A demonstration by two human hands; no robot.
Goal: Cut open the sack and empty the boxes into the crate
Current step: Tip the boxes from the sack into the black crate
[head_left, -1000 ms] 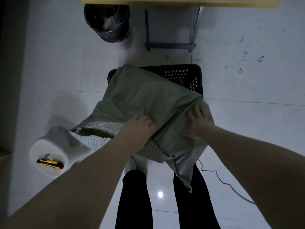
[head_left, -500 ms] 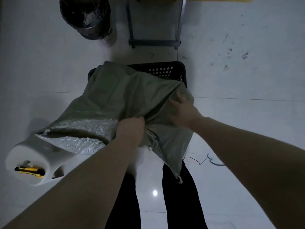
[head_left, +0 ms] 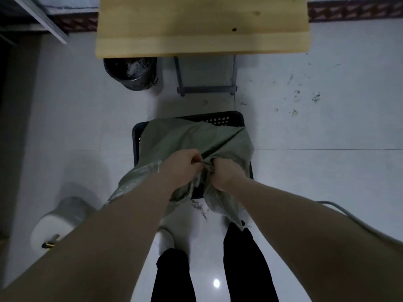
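Observation:
A grey-green woven sack (head_left: 196, 138) lies draped over a black plastic crate (head_left: 226, 118) on the tiled floor, covering most of its top. My left hand (head_left: 181, 166) and my right hand (head_left: 226, 175) are close together at the sack's near end, each gripping a bunch of the fabric. Loose sack ends hang down past my hands toward my legs. No boxes are visible; the sack hides the crate's inside.
A white foam roll (head_left: 58, 225) stands at the left with a yellow utility knife (head_left: 50, 243) in its core. A black bin (head_left: 133, 73) and a wooden table (head_left: 202, 27) on a metal frame sit beyond the crate. A cable (head_left: 349, 216) trails at right.
The view tilted up, showing the table. My hands came together at the sack's near end and now bunch the fabric. The sack has sunk lower over the crate.

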